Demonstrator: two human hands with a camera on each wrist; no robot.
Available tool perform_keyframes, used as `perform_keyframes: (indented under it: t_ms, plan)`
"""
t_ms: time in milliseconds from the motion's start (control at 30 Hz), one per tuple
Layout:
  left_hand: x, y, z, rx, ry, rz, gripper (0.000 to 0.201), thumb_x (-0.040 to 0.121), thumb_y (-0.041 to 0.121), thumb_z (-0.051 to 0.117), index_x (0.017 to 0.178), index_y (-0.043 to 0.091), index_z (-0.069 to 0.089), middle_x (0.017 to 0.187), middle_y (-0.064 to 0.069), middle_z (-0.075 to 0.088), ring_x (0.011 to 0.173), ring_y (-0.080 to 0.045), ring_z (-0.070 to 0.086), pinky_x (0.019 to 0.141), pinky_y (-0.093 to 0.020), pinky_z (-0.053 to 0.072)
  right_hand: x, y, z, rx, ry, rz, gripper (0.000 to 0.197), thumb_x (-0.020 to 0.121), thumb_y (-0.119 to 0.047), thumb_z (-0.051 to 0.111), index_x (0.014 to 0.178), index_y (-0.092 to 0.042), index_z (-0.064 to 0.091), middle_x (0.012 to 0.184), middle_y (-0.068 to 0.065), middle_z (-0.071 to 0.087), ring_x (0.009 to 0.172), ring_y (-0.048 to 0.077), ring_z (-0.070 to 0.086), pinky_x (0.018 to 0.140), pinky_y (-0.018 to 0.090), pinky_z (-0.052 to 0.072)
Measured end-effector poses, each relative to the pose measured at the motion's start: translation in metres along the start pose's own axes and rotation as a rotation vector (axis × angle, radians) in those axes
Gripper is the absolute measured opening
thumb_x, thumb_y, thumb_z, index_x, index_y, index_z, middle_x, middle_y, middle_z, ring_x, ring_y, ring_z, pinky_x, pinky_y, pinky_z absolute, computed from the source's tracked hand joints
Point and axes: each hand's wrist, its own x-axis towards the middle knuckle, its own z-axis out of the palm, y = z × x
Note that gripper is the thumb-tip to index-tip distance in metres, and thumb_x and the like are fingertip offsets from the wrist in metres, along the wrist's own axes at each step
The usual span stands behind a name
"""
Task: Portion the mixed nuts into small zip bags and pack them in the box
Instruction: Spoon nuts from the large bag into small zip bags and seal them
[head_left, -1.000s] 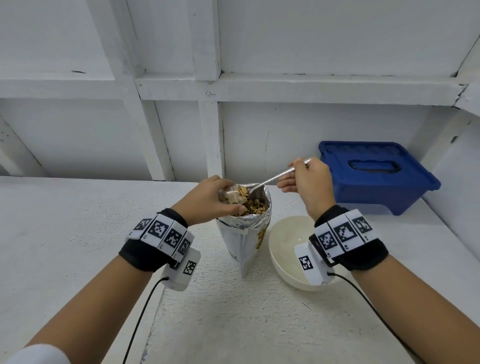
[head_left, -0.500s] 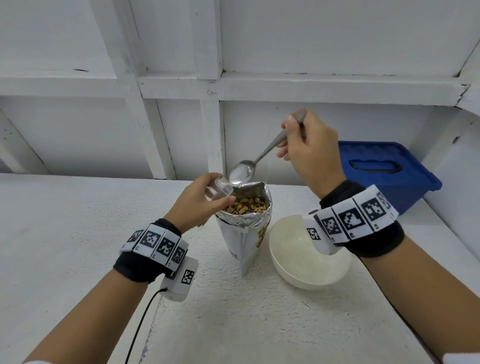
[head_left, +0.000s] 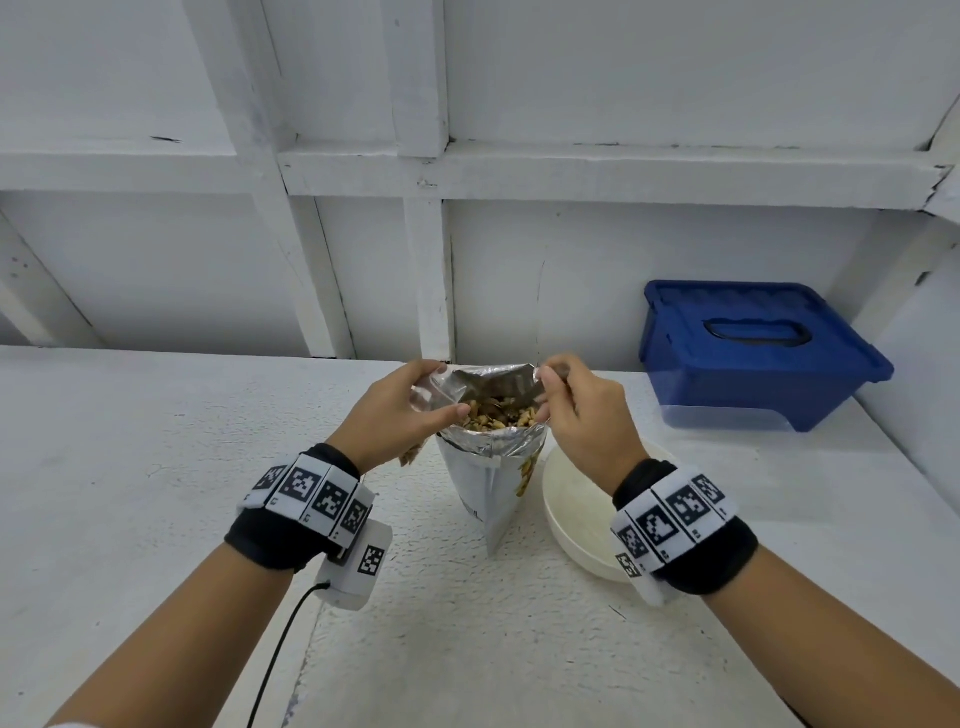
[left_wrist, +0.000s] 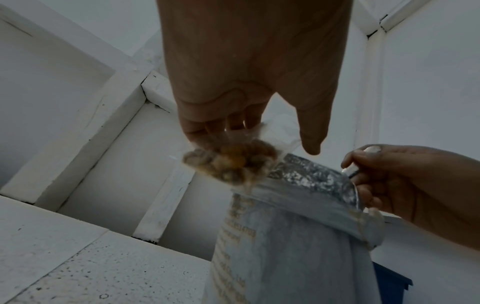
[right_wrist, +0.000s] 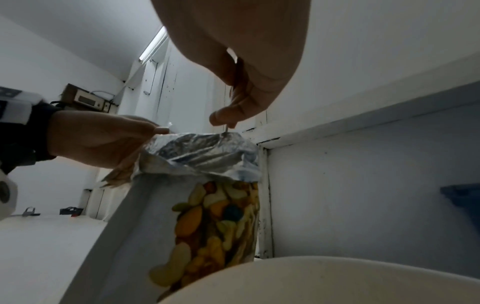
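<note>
Over the foil pouch (head_left: 493, 467): left hand (head_left: 400, 415) pinching a limp, slippery zip bag (left_wrist: 231, 162) at its rim, right hand (head_left: 582, 415) gripping a stiff spoon (left_wrist: 350, 170), best held mid-handle.

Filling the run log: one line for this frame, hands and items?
left hand: holds small zip bag with nuts | right hand: spoon in nut pouch | bowl: beside pouch | blue box: lid on

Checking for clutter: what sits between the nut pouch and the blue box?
Only the white bowl, beside the nut pouch; bare tabletop reaches the blue box, in the head view.
</note>
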Motion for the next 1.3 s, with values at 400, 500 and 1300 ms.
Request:
perform_keyframes:
  t_ms: [400,500,1300]
  plan:
    - [0.002,-0.003,-0.001,-0.002,-0.028,-0.012,0.061,0.079,0.038,0.068,0.132,0.017,0.045,0.112,0.007,0.050,0.096,-0.009,0.052,0.065,-0.008,0.037,0.016,-0.003,-0.005,0.351,0.089,0.619,0.025,0.098,-0.014,0.039,0.079,-0.009,0.052,0.059,0.011,0.062,0.041,0.010,0.060,0.042,0.019,0.049]
    - [0.003,-0.004,-0.002,0.026,-0.046,-0.007,0.063,0.079,0.039,0.068,0.133,0.016,0.044,0.117,0.003,0.053,0.096,-0.009,0.051,0.066,-0.009,0.038,0.019,0.000,-0.009,0.392,0.132,0.687,0.025,0.098,-0.012,0.039,0.078,-0.010,0.053,0.060,0.012,0.062,0.042,0.010,0.061,0.042,0.019,0.050]
    - [0.024,0.027,-0.008,0.324,-0.274,0.081,0.065,0.079,0.039,0.069,0.133,0.011,0.044,0.122,-0.005,0.055,0.099,-0.014,0.049,0.086,-0.026,0.041,0.040,-0.007,-0.044,0.455,0.231,0.653,0.024,0.098,-0.011,0.039,0.077,-0.012,0.050,0.063,0.012,0.060,0.039,0.006,0.057,0.041,0.016,0.048]
